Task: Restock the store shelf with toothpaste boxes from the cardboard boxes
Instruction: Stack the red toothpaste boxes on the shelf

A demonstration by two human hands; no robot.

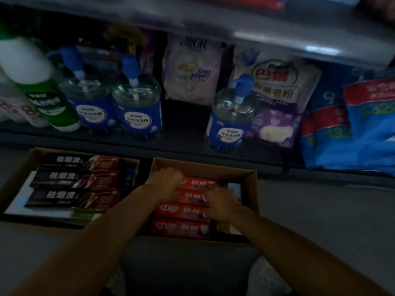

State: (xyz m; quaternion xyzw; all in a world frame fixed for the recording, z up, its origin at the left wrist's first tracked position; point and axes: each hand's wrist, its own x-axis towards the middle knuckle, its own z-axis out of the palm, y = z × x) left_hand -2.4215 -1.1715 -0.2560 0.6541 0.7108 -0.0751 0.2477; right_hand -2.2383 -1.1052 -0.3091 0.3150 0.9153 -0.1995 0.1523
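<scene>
Two open cardboard boxes stand on the floor below the shelf. The right box holds a stack of red toothpaste boxes. My left hand and my right hand are both inside it, fingers curled round the upper red toothpaste boxes at the far end of the stack. The left box holds three dark red-and-black toothpaste boxes lying side by side.
The bottom shelf carries blue-labelled pump bottles, a green and white bottle, purple powder bags and blue bags. A grey upper shelf edge overhangs. Grey floor lies on both sides.
</scene>
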